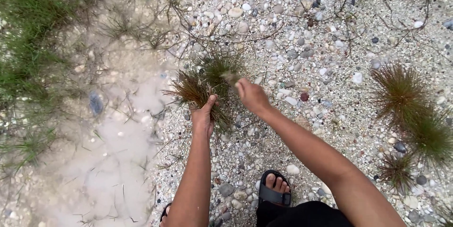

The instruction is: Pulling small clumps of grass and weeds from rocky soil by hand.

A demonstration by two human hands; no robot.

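Left hand (203, 116) grip closed round grass tuft (200, 90), blades fanning up-left. Right hand (252, 96) fisted on a blurred tool (230, 77) at the tuft, over gravel (302, 57).

I see my left hand (204, 116) closed around a clump of dry, brown-green grass (200, 90) that grows out of the pebbly ground (302, 43). My right hand (252, 96) is fisted just beside it, gripping a blurred tuft (231, 77) at the clump's top. Below, my toes in a black sandal (275, 191) stand on the gravel. A shallow, murky puddle (118, 132) lies to the left, and more grass tufts (410, 109) sit well apart on the right.
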